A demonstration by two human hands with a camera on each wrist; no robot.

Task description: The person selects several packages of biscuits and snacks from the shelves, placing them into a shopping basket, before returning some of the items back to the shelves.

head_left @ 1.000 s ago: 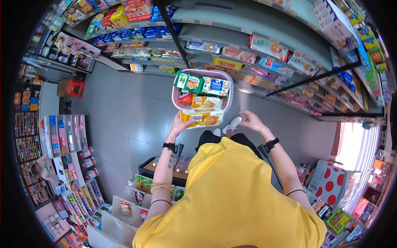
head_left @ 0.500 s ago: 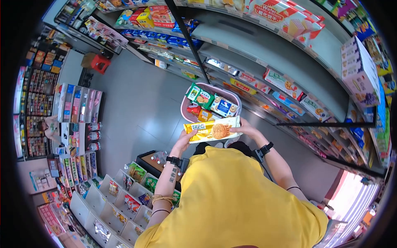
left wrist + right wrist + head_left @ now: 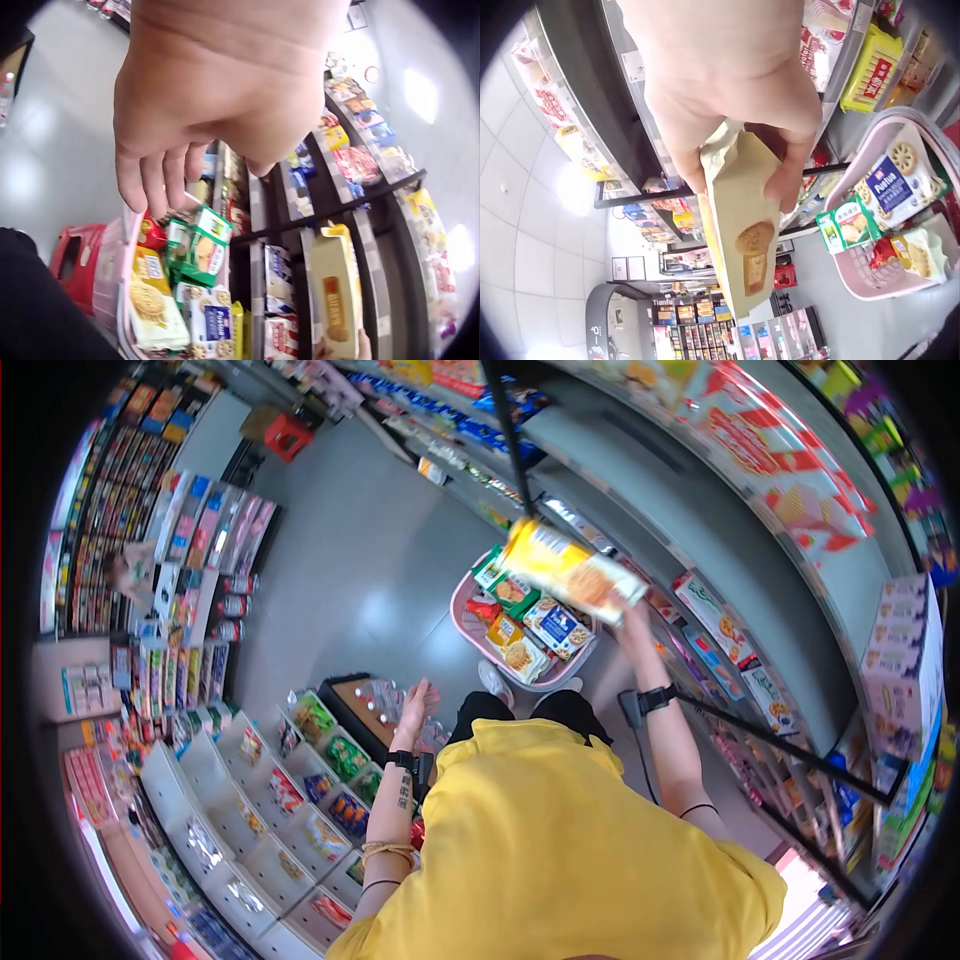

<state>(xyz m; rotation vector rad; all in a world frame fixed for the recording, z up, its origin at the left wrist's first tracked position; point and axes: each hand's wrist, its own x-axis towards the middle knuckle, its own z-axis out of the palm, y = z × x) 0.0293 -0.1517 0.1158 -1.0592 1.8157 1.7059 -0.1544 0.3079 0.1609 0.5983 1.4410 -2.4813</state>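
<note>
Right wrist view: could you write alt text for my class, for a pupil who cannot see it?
A right hand grips a pale biscuit packet near one end. To the picture's right, a pink basket holds several snack packets, and dark shop shelves stand behind.

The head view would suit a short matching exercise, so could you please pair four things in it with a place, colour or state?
Things:
1. right hand
2. left hand
3. basket
4. blue-and-white packet

Descriptions:
A. inside the basket
B. gripping a yellow packet
C. pink
D. free, holding nothing

Right pairs: 1-B, 2-D, 3-C, 4-A
</note>
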